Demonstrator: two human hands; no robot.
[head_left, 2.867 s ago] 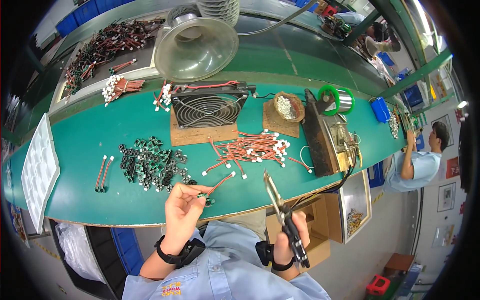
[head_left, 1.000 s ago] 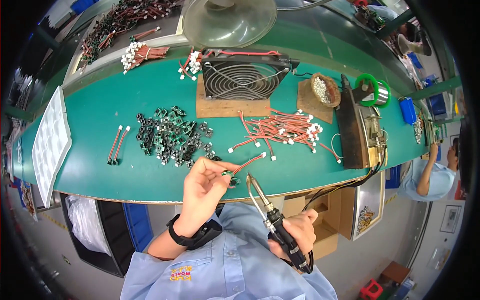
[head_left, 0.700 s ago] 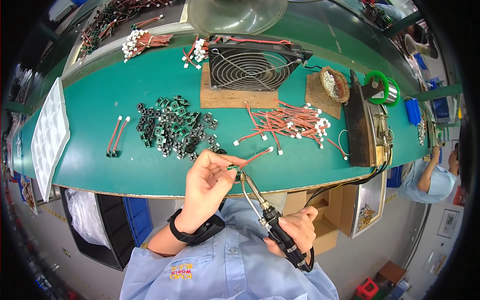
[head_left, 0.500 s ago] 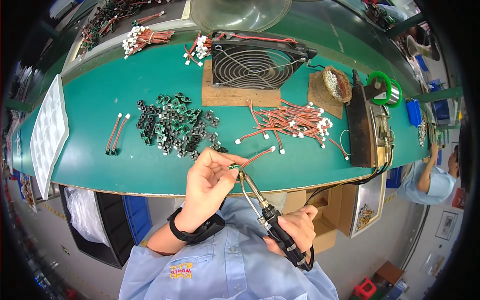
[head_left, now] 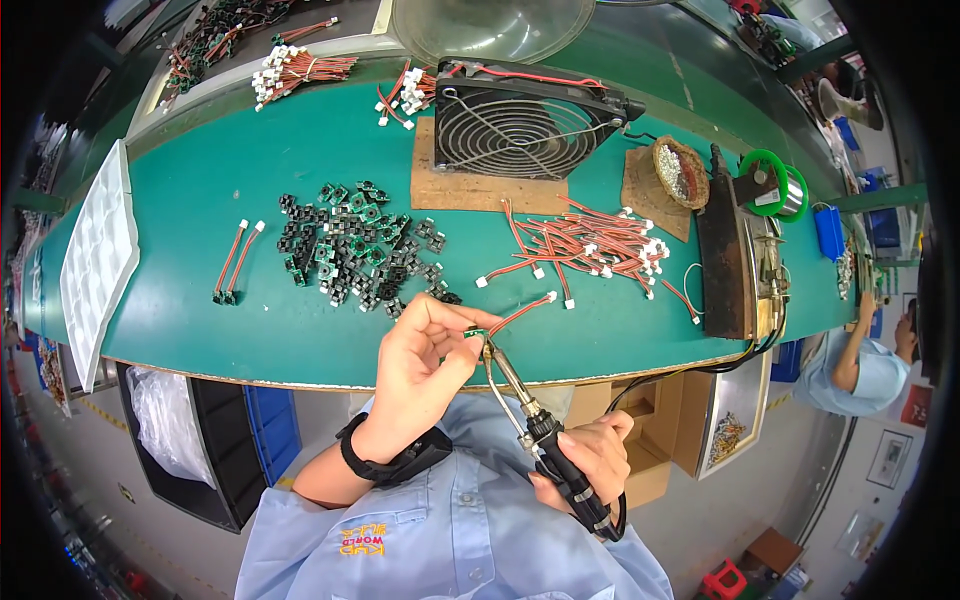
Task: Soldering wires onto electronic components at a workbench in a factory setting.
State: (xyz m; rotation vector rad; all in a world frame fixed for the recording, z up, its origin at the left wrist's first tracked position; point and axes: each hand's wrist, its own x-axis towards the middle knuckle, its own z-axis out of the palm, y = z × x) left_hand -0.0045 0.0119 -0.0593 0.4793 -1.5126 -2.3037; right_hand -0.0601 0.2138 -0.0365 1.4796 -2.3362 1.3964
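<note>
Between the thumb and fingers of my left hand (head_left: 412,352) is a small green circuit board (head_left: 476,335), held over the table's near edge. A red-and-black wire lead (head_left: 522,313) with a white connector runs from the board toward the upper right. My right hand (head_left: 592,462) is closed around the black handle of a soldering iron (head_left: 550,438), which has a thin metal feed tube alongside. The iron's tip meets the board area where the wire begins; the exact contact is too small to make out.
Beyond my hands lie a pile of small black-and-green boards (head_left: 355,245) and loose wire leads (head_left: 590,245). Two wired boards (head_left: 235,265) rest leftward, near a white tray (head_left: 100,265). A fan (head_left: 520,125), tip-cleaning bowl (head_left: 680,172), solder spool (head_left: 778,188) and iron station (head_left: 728,255) stand farther off.
The view has shifted slightly, so the table things sit a little farther right. Both hands keep the same grip, and the iron's tip stays at the board.
</note>
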